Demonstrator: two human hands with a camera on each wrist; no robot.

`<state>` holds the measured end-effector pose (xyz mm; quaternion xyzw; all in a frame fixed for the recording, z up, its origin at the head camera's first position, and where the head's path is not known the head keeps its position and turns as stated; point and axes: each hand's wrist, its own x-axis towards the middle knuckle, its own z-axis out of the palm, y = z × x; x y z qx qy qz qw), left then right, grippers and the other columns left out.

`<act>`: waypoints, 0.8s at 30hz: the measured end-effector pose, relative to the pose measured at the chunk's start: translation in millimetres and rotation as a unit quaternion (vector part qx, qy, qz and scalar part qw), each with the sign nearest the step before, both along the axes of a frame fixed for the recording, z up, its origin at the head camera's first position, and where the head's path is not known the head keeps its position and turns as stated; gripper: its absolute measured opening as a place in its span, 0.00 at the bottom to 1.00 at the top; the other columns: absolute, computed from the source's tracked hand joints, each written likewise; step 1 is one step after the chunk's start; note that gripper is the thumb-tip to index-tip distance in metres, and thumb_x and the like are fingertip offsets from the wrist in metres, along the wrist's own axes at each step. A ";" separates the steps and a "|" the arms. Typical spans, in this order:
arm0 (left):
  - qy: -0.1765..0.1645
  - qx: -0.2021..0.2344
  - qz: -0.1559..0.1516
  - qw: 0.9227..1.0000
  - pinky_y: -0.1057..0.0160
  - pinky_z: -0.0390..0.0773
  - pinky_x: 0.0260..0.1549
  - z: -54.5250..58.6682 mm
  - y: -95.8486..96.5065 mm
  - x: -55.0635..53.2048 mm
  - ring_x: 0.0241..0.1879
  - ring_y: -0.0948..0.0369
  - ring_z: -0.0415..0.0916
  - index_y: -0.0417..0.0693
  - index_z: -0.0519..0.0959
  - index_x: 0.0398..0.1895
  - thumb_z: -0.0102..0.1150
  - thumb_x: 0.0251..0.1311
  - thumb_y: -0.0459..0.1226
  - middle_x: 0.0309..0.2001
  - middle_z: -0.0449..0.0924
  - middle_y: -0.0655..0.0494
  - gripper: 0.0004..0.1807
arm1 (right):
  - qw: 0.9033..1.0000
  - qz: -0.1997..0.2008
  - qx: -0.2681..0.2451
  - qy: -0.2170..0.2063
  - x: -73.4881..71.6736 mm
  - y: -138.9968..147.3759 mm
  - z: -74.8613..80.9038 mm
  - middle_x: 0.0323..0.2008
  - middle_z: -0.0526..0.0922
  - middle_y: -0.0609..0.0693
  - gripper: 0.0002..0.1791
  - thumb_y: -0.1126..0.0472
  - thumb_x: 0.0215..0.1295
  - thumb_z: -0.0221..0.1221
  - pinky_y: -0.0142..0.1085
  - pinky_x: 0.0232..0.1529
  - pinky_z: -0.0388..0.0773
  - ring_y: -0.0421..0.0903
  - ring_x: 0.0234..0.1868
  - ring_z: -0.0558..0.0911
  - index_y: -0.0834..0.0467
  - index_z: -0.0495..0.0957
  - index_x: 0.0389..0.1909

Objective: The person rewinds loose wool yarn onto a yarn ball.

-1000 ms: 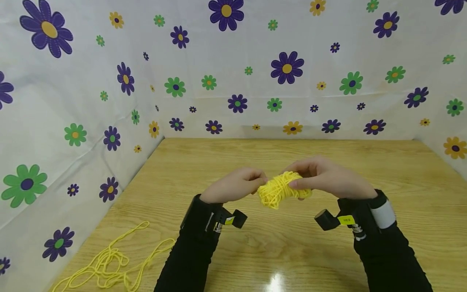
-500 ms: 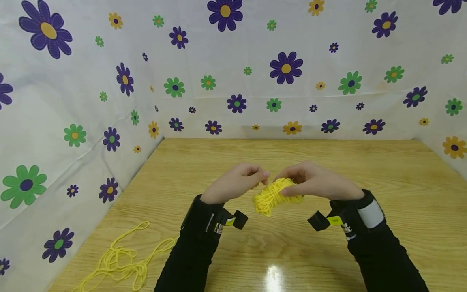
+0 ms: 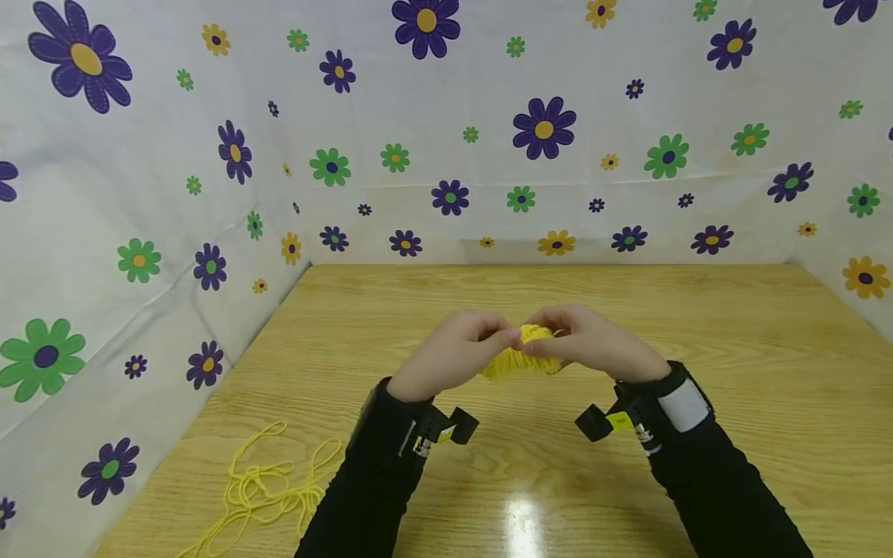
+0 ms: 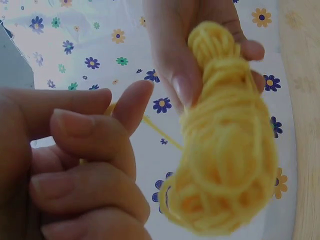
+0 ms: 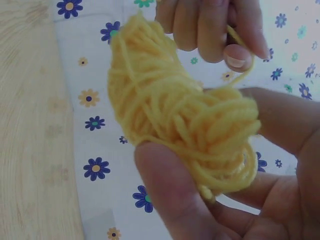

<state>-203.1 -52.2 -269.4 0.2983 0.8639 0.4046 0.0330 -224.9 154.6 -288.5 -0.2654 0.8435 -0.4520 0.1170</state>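
Note:
A wound bundle of yellow yarn (image 3: 519, 360) is held above the table, gripped by my right hand (image 3: 593, 341). In the right wrist view the thumb presses one side of the yarn bundle (image 5: 165, 105), with fingers behind it. My left hand (image 3: 460, 349) is just left of the bundle. In the left wrist view, the thumb and forefinger of the left hand (image 4: 95, 160) pinch a single yarn strand (image 4: 162, 132) that runs across to the bundle. The other left fingers are curled in.
Loose yellow yarn (image 3: 258, 496) lies in tangled loops at the left front of the wooden table (image 3: 663, 434), partly behind the left sleeve. A white cloth with printed flowers (image 3: 418, 116) stands around the back and sides.
The right hand and yarn bundle have moved left, close to the left hand, and the bundle has turned. The loose yarn on the table has slid to the right.

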 end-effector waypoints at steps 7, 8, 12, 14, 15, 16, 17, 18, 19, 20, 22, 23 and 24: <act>0.016 0.006 -0.011 1.000 0.65 0.57 0.16 0.5 3.0 3.6 0.11 0.62 0.53 0.45 0.81 0.38 0.48 0.68 0.40 0.14 0.59 0.57 0.12 | 0.998 -0.037 -0.059 0.000 -4.0 -2.1 -3.6 0.37 0.76 0.58 0.18 0.56 0.64 0.56 0.40 0.34 0.81 0.51 0.35 0.78 0.65 0.73 0.49; 0.018 0.005 -0.014 1.000 0.65 0.57 0.16 0.5 3.6 3.8 0.11 0.62 0.53 0.45 0.81 0.37 0.48 0.68 0.40 0.14 0.60 0.57 0.12 | 0.997 -0.043 -0.069 -0.001 -4.4 -2.3 -4.1 0.38 0.76 0.59 0.19 0.57 0.64 0.56 0.39 0.35 0.81 0.51 0.35 0.78 0.66 0.72 0.49; 0.026 -0.001 -0.023 0.999 0.66 0.57 0.16 -0.4 5.9 3.7 0.12 0.62 0.55 0.45 0.79 0.33 0.47 0.68 0.40 0.16 0.63 0.57 0.12 | 0.992 -0.079 -0.102 -0.006 -4.6 -3.4 -4.2 0.43 0.75 0.61 0.21 0.56 0.65 0.55 0.38 0.36 0.80 0.51 0.37 0.77 0.67 0.70 0.53; 0.027 -0.001 -0.024 0.999 0.66 0.57 0.16 -0.9 6.7 3.7 0.13 0.62 0.56 0.45 0.79 0.32 0.47 0.68 0.40 0.16 0.64 0.57 0.12 | 0.988 -0.095 -0.118 -0.005 -4.1 -3.5 -3.3 0.45 0.75 0.62 0.23 0.56 0.66 0.55 0.37 0.37 0.79 0.51 0.39 0.77 0.68 0.69 0.54; 0.029 -0.002 -0.023 0.999 0.66 0.58 0.16 -1.4 7.1 3.6 0.13 0.63 0.57 0.46 0.79 0.32 0.47 0.68 0.40 0.16 0.64 0.57 0.12 | 0.987 -0.101 -0.126 -0.004 -3.8 -3.5 -2.8 0.46 0.75 0.62 0.24 0.55 0.66 0.54 0.37 0.37 0.79 0.51 0.39 0.77 0.69 0.68 0.54; 0.030 -0.002 -0.023 0.999 0.66 0.58 0.16 -1.7 7.3 3.4 0.14 0.63 0.57 0.46 0.79 0.32 0.47 0.68 0.40 0.16 0.64 0.57 0.12 | 0.986 -0.106 -0.132 -0.002 -3.5 -3.5 -2.3 0.46 0.74 0.62 0.24 0.55 0.66 0.54 0.37 0.37 0.79 0.51 0.40 0.77 0.69 0.68 0.54; 0.031 -0.001 -0.024 0.999 0.66 0.58 0.16 -2.0 7.5 3.2 0.13 0.63 0.57 0.46 0.79 0.33 0.47 0.68 0.40 0.16 0.64 0.57 0.12 | 0.984 -0.108 -0.139 -0.001 -3.3 -3.5 -1.7 0.47 0.74 0.62 0.24 0.54 0.66 0.54 0.37 0.38 0.79 0.51 0.40 0.77 0.69 0.68 0.55; 0.033 -0.001 -0.026 0.999 0.66 0.58 0.17 -2.6 7.7 2.8 0.13 0.63 0.57 0.46 0.79 0.33 0.47 0.68 0.40 0.16 0.64 0.57 0.12 | 0.983 -0.111 -0.146 -0.001 -2.8 -3.4 -0.9 0.47 0.74 0.62 0.25 0.54 0.66 0.54 0.36 0.38 0.79 0.51 0.40 0.77 0.69 0.67 0.55; 0.036 -0.001 -0.028 0.999 0.66 0.58 0.17 -3.0 8.0 2.3 0.13 0.63 0.58 0.46 0.79 0.33 0.48 0.68 0.40 0.16 0.64 0.57 0.12 | 0.982 -0.112 -0.154 -0.003 -2.6 -3.2 -0.2 0.48 0.74 0.63 0.25 0.54 0.67 0.53 0.36 0.38 0.79 0.51 0.40 0.77 0.69 0.67 0.55; 0.039 -0.002 -0.030 0.999 0.66 0.59 0.17 -3.5 8.2 1.7 0.13 0.63 0.58 0.46 0.79 0.33 0.47 0.68 0.39 0.16 0.64 0.57 0.12 | 0.980 -0.114 -0.163 -0.007 -2.4 -3.3 0.6 0.48 0.73 0.63 0.25 0.54 0.67 0.53 0.36 0.39 0.79 0.50 0.41 0.77 0.70 0.67 0.55; 0.039 -0.001 -0.032 0.999 0.66 0.59 0.17 -4.0 8.5 0.7 0.14 0.62 0.58 0.46 0.79 0.32 0.47 0.68 0.39 0.16 0.65 0.57 0.12 | 0.976 -0.119 -0.183 -0.015 -1.7 -3.5 2.4 0.48 0.73 0.63 0.25 0.55 0.67 0.53 0.35 0.39 0.79 0.48 0.41 0.77 0.71 0.66 0.55; 0.039 -0.002 -0.032 0.999 0.66 0.60 0.18 -4.3 8.6 0.3 0.14 0.62 0.59 0.46 0.79 0.31 0.47 0.68 0.39 0.16 0.65 0.57 0.12 | 0.973 -0.120 -0.195 -0.022 -1.5 -3.6 3.2 0.48 0.73 0.63 0.24 0.55 0.68 0.52 0.35 0.39 0.79 0.47 0.41 0.77 0.71 0.66 0.55; 0.038 -0.003 -0.032 0.999 0.66 0.60 0.18 -4.4 8.8 0.1 0.15 0.62 0.59 0.46 0.79 0.31 0.47 0.68 0.39 0.17 0.66 0.57 0.12 | 0.970 -0.120 -0.209 -0.027 -1.3 -3.6 4.0 0.48 0.72 0.62 0.24 0.56 0.68 0.52 0.35 0.39 0.79 0.47 0.42 0.77 0.71 0.66 0.55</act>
